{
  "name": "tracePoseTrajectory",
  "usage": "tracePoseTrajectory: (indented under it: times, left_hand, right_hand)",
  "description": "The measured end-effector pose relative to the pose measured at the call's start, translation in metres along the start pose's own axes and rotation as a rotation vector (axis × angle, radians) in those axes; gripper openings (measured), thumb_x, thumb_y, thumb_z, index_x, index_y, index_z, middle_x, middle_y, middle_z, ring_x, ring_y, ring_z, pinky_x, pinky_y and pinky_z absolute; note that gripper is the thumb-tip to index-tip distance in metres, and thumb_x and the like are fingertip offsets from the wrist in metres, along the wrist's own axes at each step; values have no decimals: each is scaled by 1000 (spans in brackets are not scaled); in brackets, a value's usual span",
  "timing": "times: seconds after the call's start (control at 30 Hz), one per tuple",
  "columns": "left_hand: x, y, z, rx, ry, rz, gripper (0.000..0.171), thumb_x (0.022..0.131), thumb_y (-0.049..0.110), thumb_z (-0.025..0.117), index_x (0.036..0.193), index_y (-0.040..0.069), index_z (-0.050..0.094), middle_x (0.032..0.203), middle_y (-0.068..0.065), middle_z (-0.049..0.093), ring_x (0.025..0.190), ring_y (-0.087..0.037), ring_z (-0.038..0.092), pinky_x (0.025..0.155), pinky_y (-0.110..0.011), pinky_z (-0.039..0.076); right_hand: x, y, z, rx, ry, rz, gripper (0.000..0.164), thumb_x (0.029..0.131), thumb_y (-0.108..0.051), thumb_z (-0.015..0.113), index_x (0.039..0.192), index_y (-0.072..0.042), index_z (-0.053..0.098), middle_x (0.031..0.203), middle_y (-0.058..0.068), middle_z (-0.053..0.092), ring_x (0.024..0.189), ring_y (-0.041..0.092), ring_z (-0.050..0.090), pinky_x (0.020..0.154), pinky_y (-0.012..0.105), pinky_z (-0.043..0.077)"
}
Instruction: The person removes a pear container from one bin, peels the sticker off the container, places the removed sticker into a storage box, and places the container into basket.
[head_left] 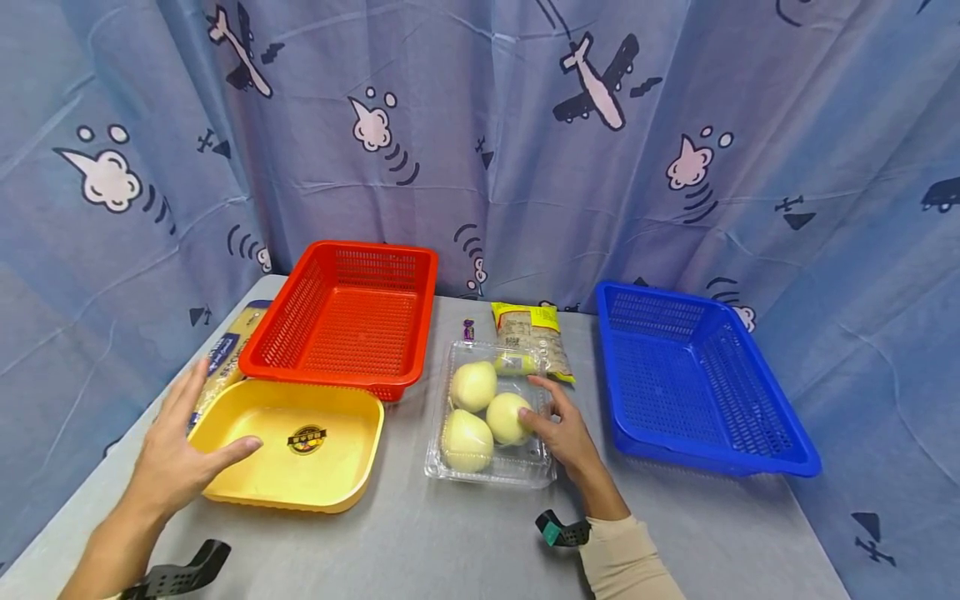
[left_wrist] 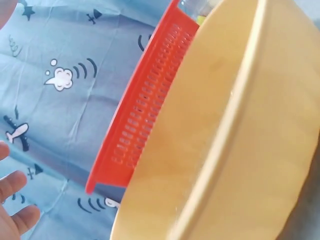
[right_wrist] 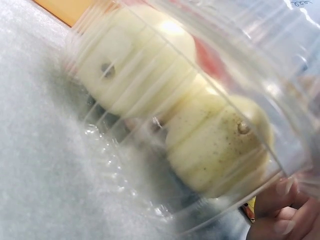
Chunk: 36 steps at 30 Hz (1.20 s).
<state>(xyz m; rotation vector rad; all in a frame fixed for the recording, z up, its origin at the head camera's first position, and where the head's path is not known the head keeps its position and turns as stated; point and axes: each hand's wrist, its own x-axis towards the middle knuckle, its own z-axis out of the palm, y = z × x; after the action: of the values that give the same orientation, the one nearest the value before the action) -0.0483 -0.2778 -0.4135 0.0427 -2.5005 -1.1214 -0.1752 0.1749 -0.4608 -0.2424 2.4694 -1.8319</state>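
Three pale yellow pears [head_left: 468,442] lie inside a clear plastic box [head_left: 491,477] near the middle of the table. At the box's right side, my right hand [head_left: 562,429] grips it, the thumb over the top. In the right wrist view, curled fingers [right_wrist: 285,210] show at the edge of the box, close to the pears [right_wrist: 220,145]. My left hand [head_left: 168,458] is held with fingers spread and thumb apart, over the left edge of a yellow plastic basin [head_left: 270,475]. Nothing is in that hand.
A red basket [head_left: 375,333] stands behind the yellow basin, with a long printed packet [head_left: 232,346] to its left. Behind the box lie a yellow-topped bag [head_left: 551,333] and a small purple-wrapped sweet [head_left: 468,330]. A blue basket [head_left: 675,400] sits at the right, before a curtain [head_left: 450,167].
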Motion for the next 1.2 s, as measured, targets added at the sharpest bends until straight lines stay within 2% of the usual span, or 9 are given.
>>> tracePoseTrajectory:
  times: [0.17, 0.33, 0.47, 0.67, 0.77, 0.87, 1.03, 1.1, 1.2]
  left_hand:
    - [2, 7, 3, -31, 4, -15, 112, 72, 24, 85, 155, 36, 11, 159, -16, 10, 138, -49, 14, 97, -76, 8]
    - [3, 14, 9, -76, 18, -9, 110, 72, 22, 85, 154, 39, 14, 159, -9, 14, 135, -50, 22, 96, -76, 15]
    - [2, 18, 14, -97, 30, 0, 109, 72, 20, 85, 154, 39, 15, 157, -12, 20, 131, -51, 26, 94, -76, 20]
    - [2, 24, 22, -138, 44, 28, 110, 71, 15, 85, 154, 37, 18, 149, -21, 30, 124, -47, 32, 90, -75, 27]
    - [4, 26, 27, -159, 48, 65, 111, 68, 10, 86, 154, 35, 20, 150, -18, 31, 125, -41, 34, 102, -54, 30]
    - [6, 28, 33, -174, 37, 85, 111, 68, 10, 87, 154, 32, 22, 154, -10, 28, 126, -37, 35, 101, -39, 30]
    - [10, 39, 47, -215, 4, 107, 108, 68, 15, 88, 154, 32, 24, 156, -6, 27, 126, -37, 36, 98, -54, 32]
    - [13, 44, 53, -234, -3, 129, 107, 68, 15, 87, 154, 32, 25, 155, -5, 28, 129, -34, 35, 100, -49, 32]
    - [16, 49, 61, -264, -4, 178, 107, 68, 11, 87, 154, 30, 26, 155, -3, 29, 133, -28, 33, 101, -31, 30]
  right_hand:
    - [-7, -14, 1, -15, -4, 8, 56, 89, -9, 69, 140, -6, 48, 81, 8, 42, 73, 20, 41, 61, 27, 36]
    - [-7, -16, 1, -20, -2, 2, 56, 90, -10, 68, 141, -6, 47, 81, 8, 42, 73, 20, 42, 60, 27, 36]
    - [-6, -14, 1, -19, -1, 2, 56, 89, -11, 69, 141, -6, 47, 81, 8, 42, 72, 19, 42, 60, 27, 37]
    - [6, 18, 0, -11, 24, -1, 56, 88, -16, 72, 139, -17, 51, 81, 8, 43, 72, 21, 42, 59, 28, 37]
    - [8, 23, 1, -13, 38, -14, 56, 87, -18, 73, 138, -21, 52, 80, 8, 43, 72, 21, 43, 58, 28, 37]
    - [9, 24, 1, -14, 37, -18, 56, 87, -19, 73, 138, -21, 52, 80, 8, 43, 71, 22, 43, 58, 28, 37]
    - [9, 25, 1, -15, 35, -5, 55, 87, -18, 73, 138, -20, 52, 81, 9, 43, 71, 21, 43, 59, 28, 37]
    - [9, 25, 1, -15, 35, -2, 55, 87, -18, 73, 138, -20, 52, 81, 9, 43, 72, 21, 43, 59, 28, 37]
    - [9, 25, 2, -15, 35, -8, 55, 87, -18, 73, 138, -20, 52, 81, 8, 43, 71, 20, 43, 58, 27, 37]
